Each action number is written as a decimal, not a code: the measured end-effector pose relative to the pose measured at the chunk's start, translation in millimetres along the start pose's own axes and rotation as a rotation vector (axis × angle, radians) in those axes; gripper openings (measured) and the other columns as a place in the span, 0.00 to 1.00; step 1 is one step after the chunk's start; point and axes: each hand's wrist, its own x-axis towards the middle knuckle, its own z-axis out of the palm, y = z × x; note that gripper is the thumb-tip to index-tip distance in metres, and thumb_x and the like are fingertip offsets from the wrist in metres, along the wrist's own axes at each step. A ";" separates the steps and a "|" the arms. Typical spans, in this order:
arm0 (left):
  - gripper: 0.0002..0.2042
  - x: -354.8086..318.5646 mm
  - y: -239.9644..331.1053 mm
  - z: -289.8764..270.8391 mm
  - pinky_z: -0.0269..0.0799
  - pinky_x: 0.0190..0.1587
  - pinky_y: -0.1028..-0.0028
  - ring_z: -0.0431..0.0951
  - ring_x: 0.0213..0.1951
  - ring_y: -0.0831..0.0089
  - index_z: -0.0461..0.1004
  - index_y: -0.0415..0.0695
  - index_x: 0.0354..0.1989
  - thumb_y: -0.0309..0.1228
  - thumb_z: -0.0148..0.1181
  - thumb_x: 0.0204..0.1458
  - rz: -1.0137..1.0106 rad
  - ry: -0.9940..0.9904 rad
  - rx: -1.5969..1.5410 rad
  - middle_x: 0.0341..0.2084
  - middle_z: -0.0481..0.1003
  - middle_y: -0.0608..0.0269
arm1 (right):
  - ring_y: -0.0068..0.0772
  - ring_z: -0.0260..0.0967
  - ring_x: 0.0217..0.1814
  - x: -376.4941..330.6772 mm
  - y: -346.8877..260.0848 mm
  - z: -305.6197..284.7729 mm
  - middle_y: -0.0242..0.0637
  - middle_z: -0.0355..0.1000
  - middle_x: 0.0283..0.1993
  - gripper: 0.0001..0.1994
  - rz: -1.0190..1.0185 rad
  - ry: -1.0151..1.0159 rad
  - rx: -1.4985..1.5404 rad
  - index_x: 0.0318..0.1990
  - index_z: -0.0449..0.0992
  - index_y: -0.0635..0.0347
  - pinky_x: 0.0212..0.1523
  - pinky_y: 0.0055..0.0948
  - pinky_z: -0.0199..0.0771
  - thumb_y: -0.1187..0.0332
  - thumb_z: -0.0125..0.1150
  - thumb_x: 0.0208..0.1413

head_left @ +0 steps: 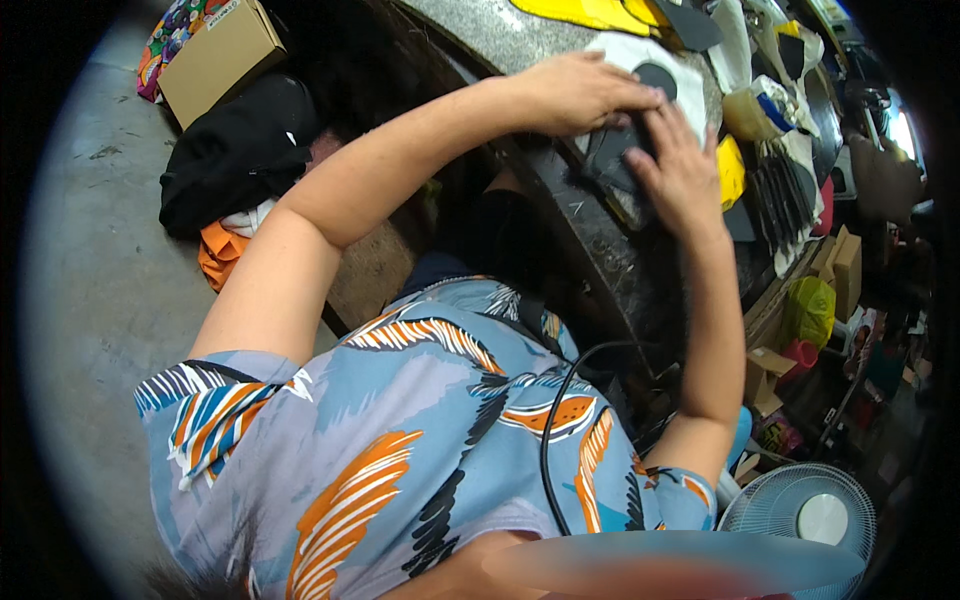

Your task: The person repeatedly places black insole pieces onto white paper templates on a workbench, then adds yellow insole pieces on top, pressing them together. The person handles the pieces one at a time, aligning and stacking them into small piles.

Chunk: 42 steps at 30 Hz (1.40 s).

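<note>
Both my hands are together over the worktable (640, 285). My left hand (580, 95) reaches across with its fingers stretched out, and their tips meet my right fingers. My right hand (683, 170) has its fingers extended and its thumb apart. Beneath them lies a dark flat piece (612, 160), partly covered by the hands. Just beyond is a white sheet (625, 48) with a round black patch (656, 78) on it. Whether the fingers press on the dark piece or only hover over it is hard to see.
Yellow flat pieces (590, 12) lie at the far edge, and a translucent tub (750, 112) stands right of my hands. A stack of dark strips (785, 200) is farther right. A black cable (545, 440) hangs by my body. A fan (800, 510) stands at lower right, a cardboard box (222, 65) at upper left.
</note>
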 end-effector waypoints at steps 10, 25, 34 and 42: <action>0.45 5.8 -12.8 19.6 0.41 0.73 0.53 0.54 0.72 0.71 0.62 0.55 0.69 0.72 0.52 0.46 -0.017 -0.065 0.163 0.70 0.59 0.67 | 0.39 0.49 0.77 -26.2 12.6 6.3 0.35 0.54 0.75 0.28 -0.013 0.026 0.095 0.71 0.58 0.47 0.75 0.49 0.42 0.53 0.47 0.66; 0.44 10.6 -8.3 -15.8 0.44 0.72 0.55 0.57 0.70 0.65 0.64 0.57 0.67 0.70 0.57 0.44 -0.027 -0.151 0.114 0.68 0.60 0.64 | 0.45 0.55 0.73 -43.2 -15.6 -16.4 0.40 0.58 0.72 0.29 -0.032 -0.003 0.338 0.67 0.66 0.46 0.72 0.45 0.51 0.52 0.56 0.59; 0.18 28.1 -42.1 3.9 0.73 0.45 0.76 0.78 0.39 0.75 0.78 0.40 0.49 0.42 0.53 0.64 -0.393 0.315 -0.810 0.40 0.80 0.64 | 0.47 0.70 0.56 -52.2 -54.8 -41.2 0.47 0.70 0.59 0.31 -0.133 0.069 0.250 0.58 0.74 0.48 0.59 0.41 0.69 0.58 0.72 0.42; 0.17 22.8 -48.8 4.2 0.71 0.38 0.79 0.76 0.35 0.80 0.77 0.38 0.46 0.41 0.55 0.64 -0.604 0.451 -1.114 0.37 0.80 0.65 | 0.26 0.76 0.43 -50.7 9.8 -128.6 0.39 0.79 0.44 0.20 0.195 0.249 0.678 0.54 0.75 0.62 0.44 0.28 0.78 0.74 0.68 0.53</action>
